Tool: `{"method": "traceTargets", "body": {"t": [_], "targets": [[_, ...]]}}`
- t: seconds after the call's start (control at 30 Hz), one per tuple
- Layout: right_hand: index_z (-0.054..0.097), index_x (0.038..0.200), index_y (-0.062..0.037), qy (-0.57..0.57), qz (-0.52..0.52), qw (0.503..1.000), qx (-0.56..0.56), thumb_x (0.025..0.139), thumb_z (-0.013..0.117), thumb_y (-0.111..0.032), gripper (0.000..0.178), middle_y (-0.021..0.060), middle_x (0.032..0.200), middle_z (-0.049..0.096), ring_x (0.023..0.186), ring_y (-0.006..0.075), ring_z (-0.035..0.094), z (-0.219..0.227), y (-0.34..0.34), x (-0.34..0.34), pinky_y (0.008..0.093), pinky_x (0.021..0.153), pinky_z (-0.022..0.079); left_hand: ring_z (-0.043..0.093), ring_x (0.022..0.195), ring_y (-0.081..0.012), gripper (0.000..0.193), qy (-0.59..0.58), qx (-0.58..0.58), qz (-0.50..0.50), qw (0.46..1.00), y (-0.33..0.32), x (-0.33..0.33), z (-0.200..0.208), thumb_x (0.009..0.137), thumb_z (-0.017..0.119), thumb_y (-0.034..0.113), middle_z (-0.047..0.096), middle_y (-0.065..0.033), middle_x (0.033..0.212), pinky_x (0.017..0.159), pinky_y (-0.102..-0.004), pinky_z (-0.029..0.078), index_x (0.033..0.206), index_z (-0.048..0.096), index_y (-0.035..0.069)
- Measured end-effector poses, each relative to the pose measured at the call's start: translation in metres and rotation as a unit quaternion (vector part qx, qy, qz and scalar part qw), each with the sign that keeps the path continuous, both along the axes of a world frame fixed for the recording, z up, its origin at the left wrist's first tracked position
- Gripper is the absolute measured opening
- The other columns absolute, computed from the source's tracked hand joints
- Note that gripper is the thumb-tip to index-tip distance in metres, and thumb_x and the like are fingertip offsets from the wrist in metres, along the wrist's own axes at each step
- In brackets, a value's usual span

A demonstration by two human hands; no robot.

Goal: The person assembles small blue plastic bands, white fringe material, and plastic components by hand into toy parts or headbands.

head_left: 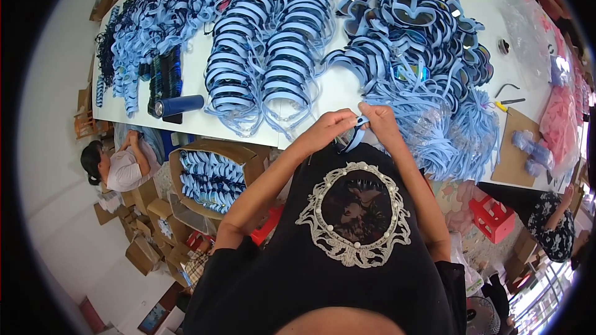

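My left hand (336, 126) and my right hand (380, 122) meet at the near edge of the white table, fingers closed. Between them is a pair of light blue swim goggles (354, 141), dark on the inner side and partly hidden by the fingers. Both hands pinch its upper end, and the rest hangs below against my black top. Just beyond my right hand lie bundles of pale blue straps (422, 130). A heap of blue goggles (413, 12) spreads behind them. Two neat rows of nested goggles (290, 56) with clear-ended straps stand ahead of my left hand.
A tangled goggle pile (155, 22) covers the table's far left. A navy bottle (180, 106) lies near the left edge. Below stands a cardboard box (254, 161) of goggles. On the right are a brown board (517, 139), pink plastic bags (560, 115) and a red stool (492, 217). Other people sit nearby.
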State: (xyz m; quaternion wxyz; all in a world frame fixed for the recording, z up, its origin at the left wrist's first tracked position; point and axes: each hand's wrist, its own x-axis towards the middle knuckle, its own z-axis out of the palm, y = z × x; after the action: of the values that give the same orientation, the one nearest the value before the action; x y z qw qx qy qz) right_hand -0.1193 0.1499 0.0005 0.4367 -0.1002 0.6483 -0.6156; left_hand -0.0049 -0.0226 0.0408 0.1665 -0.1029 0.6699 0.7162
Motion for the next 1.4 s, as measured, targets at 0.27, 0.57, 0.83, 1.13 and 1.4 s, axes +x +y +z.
{"method": "traceTargets", "body": {"t": [0.27,0.57,0.83,1.13,1.4], "targets": [[0.059,0.099,-0.0034,-0.339,-0.035,0.930,-0.139,0.107,0.056,-0.038,0.036,-0.0108,0.059,0.026,0.049,0.0025,0.021,0.015,-0.036,-0.034,0.0227,0.045,0.017,0.061,0.122,-0.0201,0.073,-0.040,0.163,0.094,0.981,-0.050,0.053,-0.032,0.100,0.068,0.030,0.062,-0.0131,0.130,0.103,-0.0338,0.047,0.158,0.030,0.006],[0.061,0.117,-0.0011,-0.115,-0.009,0.993,-0.020,0.108,0.047,-0.021,0.026,-0.0019,0.073,0.051,0.060,0.0086,0.046,-0.011,-0.093,-0.037,0.0239,0.057,0.039,0.048,0.065,-0.0064,0.043,-0.045,-0.040,0.330,0.942,-0.142,0.025,-0.050,0.107,0.053,0.037,0.068,-0.0022,0.090,0.059,-0.0236,0.040,0.124,0.068,0.001],[0.059,0.133,0.0006,0.254,0.031,0.966,0.032,0.099,0.056,-0.020,0.040,0.0121,0.086,0.076,0.077,0.0239,0.071,-0.034,-0.170,-0.133,0.0352,0.077,0.055,0.046,0.062,-0.0046,0.038,0.009,-0.118,0.292,0.949,-0.259,-0.142,-0.033,0.104,0.060,0.035,0.070,-0.0007,0.088,0.056,-0.0216,0.037,0.117,0.073,0.001],[0.058,0.135,-0.0039,0.389,0.098,0.909,0.116,0.095,0.061,-0.022,0.044,0.0146,0.089,0.076,0.088,0.0369,0.072,-0.090,-0.247,-0.215,0.0470,0.083,0.054,0.069,0.094,-0.0253,0.033,0.259,-0.539,0.375,0.709,-0.272,-0.185,-0.067,0.100,0.061,0.027,0.074,-0.0162,0.104,0.087,-0.0358,0.052,0.112,0.073,-0.001],[0.060,0.131,-0.0065,0.546,0.072,0.831,0.072,0.091,0.071,-0.020,0.043,0.0183,0.108,0.067,0.100,0.0391,0.065,-0.062,-0.241,-0.212,0.0447,0.085,0.053,0.061,0.058,-0.0127,0.063,-0.321,0.097,0.354,0.873,-0.105,0.081,-0.104,0.103,0.048,0.060,0.062,-0.0016,0.063,0.059,-0.0265,0.048,0.080,0.068,0.005]]}}
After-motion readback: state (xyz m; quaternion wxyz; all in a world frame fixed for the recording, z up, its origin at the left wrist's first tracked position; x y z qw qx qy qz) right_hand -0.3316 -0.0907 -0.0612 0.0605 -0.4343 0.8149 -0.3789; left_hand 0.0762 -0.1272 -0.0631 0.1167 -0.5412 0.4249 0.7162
